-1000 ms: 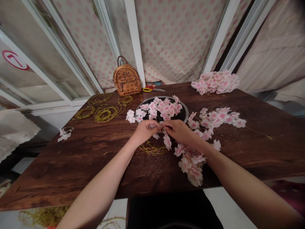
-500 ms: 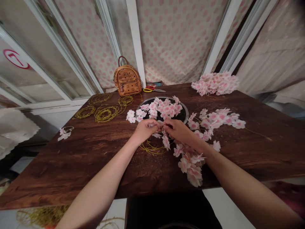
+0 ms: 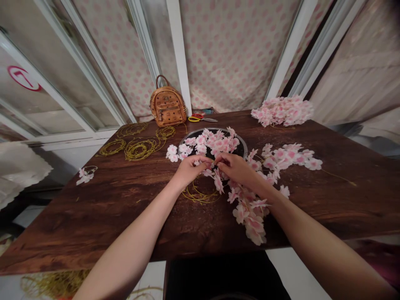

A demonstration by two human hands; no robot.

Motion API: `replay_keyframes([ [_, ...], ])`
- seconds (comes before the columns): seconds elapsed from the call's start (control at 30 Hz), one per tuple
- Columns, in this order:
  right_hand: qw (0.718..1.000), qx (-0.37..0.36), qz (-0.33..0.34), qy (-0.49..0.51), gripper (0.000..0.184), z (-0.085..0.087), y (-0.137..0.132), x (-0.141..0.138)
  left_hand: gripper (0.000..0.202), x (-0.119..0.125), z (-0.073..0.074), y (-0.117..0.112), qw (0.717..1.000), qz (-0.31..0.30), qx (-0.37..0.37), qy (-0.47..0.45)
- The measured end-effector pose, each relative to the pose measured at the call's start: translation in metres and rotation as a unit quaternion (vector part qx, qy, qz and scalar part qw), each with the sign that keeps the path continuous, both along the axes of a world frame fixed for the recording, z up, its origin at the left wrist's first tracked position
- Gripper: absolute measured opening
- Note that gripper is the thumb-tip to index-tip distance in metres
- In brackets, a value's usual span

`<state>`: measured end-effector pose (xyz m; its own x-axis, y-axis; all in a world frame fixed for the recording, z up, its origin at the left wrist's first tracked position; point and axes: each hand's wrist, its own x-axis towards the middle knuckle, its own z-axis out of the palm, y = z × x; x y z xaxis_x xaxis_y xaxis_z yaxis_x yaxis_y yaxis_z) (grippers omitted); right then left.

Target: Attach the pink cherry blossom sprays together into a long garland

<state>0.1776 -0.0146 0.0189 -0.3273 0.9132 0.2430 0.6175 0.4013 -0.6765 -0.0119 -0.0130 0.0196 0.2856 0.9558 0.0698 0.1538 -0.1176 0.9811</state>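
Observation:
My left hand (image 3: 193, 170) and my right hand (image 3: 233, 167) meet at the near edge of a round black tray (image 3: 244, 146). Both are closed in a pinch on a thin artificial flower stem (image 3: 213, 161); its detail is small and partly covered by my fingers. Pink and white artificial blossoms (image 3: 218, 141) lie on the tray just beyond my fingertips. A flowered strand (image 3: 251, 214) hangs down under my right hand and forearm toward the table's front edge. Below my hands, a coil of bare yellow-green stem (image 3: 200, 196) rests on the wood.
On the dark wooden table (image 3: 125, 225), several coiled stems (image 3: 142, 148) lie left. A brown mini backpack (image 3: 168, 104) and scissors (image 3: 203, 118) are at the back. Right are a blossom branch (image 3: 290, 156) and a blossom bundle (image 3: 283, 110). A small sprig (image 3: 85, 175) lies far left.
My fingertips have shifted slightly, and a bit of stem shows more plainly between them. The coil below my hands has moved a little. Everything else stays in place.

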Motion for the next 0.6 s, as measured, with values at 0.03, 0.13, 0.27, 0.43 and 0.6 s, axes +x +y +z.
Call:
replay_keyframes([
  [0.03, 1.0, -0.003, -0.005, 0.009, 0.019, -0.0002, 0.0007, 0.0001, 0.014, 0.0001, -0.0003, 0.0001, 1.0, -0.004, 0.007, 0.002],
  [0.13, 0.999, -0.007, -0.021, 0.025, 0.024, -0.0001, 0.0025, 0.0004, 0.017, 0.0007, -0.0023, 0.001, 0.999, -0.024, 0.041, 0.013],
  [0.27, 0.999, -0.019, -0.014, 0.034, 0.024, 0.0, 0.004, 0.0012, 0.02, 0.002, -0.0047, 0.002, 0.996, -0.039, 0.074, 0.034],
  [0.43, 0.998, -0.016, -0.015, 0.051, 0.022, -0.0018, 0.0069, 0.0042, 0.023, 0.0034, -0.0023, 0.0002, 0.994, -0.051, 0.084, 0.037],
  [0.6, 0.995, -0.021, -0.065, 0.077, 0.022, 0.0027, 0.0068, 0.0077, 0.018, 0.0012, -0.0044, 0.0024, 0.999, 0.003, 0.045, 0.006],
])
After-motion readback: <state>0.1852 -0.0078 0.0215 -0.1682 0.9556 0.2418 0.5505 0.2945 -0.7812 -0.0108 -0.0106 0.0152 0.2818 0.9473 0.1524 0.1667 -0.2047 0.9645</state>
